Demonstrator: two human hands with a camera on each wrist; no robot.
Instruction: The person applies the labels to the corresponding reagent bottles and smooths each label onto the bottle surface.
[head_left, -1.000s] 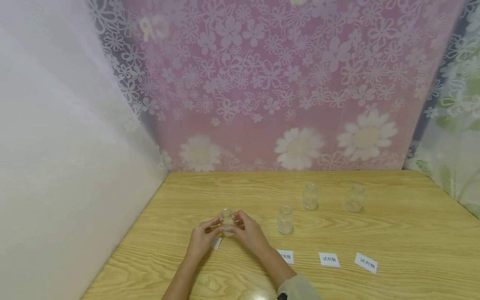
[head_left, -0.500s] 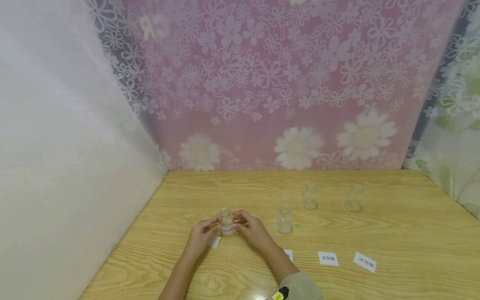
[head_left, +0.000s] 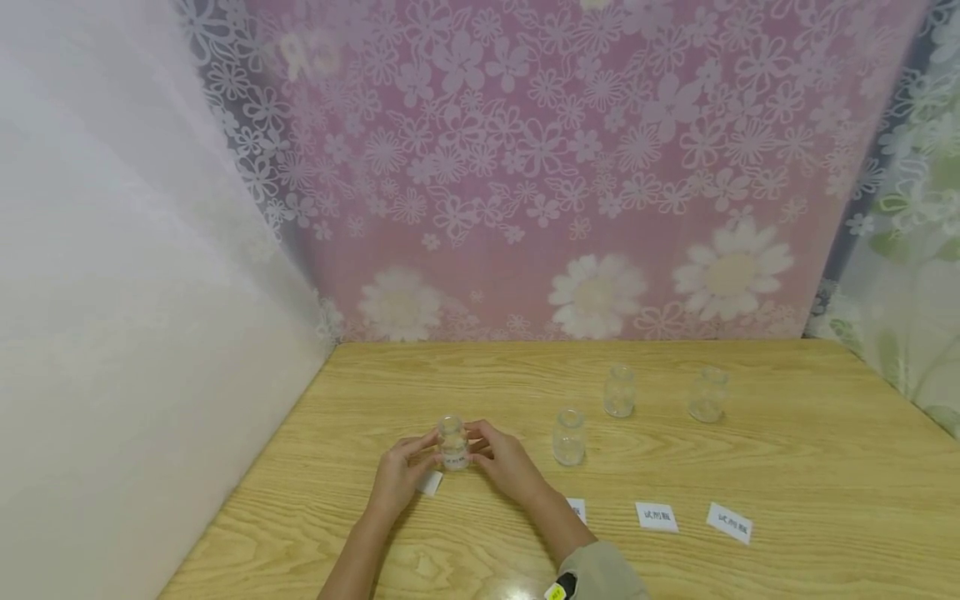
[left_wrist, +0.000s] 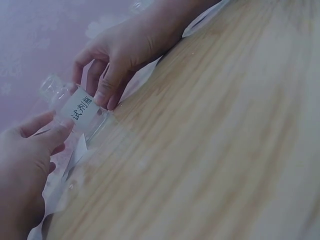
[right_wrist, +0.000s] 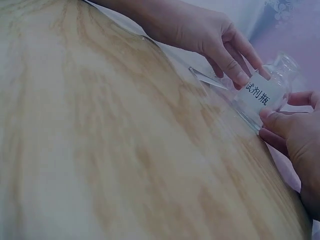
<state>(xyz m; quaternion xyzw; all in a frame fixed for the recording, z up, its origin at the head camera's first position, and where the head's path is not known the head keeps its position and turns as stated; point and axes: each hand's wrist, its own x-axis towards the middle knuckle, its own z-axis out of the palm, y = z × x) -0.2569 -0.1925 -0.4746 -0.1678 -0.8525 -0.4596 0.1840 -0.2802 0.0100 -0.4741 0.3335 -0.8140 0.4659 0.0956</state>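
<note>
A small clear glass bottle [head_left: 452, 433] stands upright on the wooden table between the two hands. A white label [left_wrist: 81, 108] with dark printed characters lies across its lower front, facing the person. My left hand [head_left: 397, 477] grips the bottle from the left, its thumb at one end of the label. From the right, my right hand [head_left: 512, 468] holds the same bottle, thumb on the label's other end in the right wrist view. A small piece of white paper [head_left: 431, 482] lies just in front of the bottle, beside the left thumb.
Three more clear glass bottles stand to the right: a nearer one [head_left: 569, 439], one behind it [head_left: 619, 393] and one farther right [head_left: 708, 396]. Printed white labels [head_left: 656, 517] lie in a row nearer the person, one partly behind the right forearm. A white sheet [head_left: 225, 350] borders the table's left side.
The label's characters now show on the bottle's front, where the fingers covered them a second ago. The right thumb has shifted toward the bottle's right side. The bottle has stayed in place.
</note>
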